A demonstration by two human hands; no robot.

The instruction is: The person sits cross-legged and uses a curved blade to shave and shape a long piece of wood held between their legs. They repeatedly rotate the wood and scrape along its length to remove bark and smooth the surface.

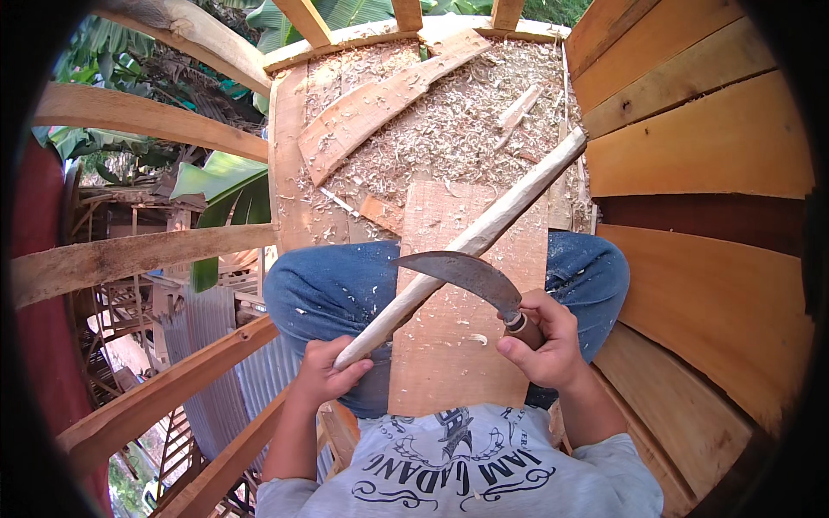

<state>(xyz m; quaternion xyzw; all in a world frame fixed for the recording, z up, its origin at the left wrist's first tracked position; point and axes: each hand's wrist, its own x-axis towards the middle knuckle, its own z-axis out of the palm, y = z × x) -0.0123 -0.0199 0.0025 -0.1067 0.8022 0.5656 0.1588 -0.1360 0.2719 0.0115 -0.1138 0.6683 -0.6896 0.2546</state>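
My left hand (330, 373) is closed round the lower end of a pale, roughly shaved wooden stick (505, 207). The stick slants up to the right across a flat board (449, 345) that lies over my lap. In my right hand (546, 341) is a sickle (471, 274), gripped by its brown wooden handle. Its dark curved blade crosses over the stick, the tip pointing left. Whether the edge touches the wood I cannot tell.
Curly wood shavings (458, 112) cover the floor ahead, with a long plank (371, 112) and smaller offcuts lying among them. A plank wall (699, 129) rises on the right. Spaced wooden rails (147, 255) edge the left side, with leaves and corrugated sheeting beyond.
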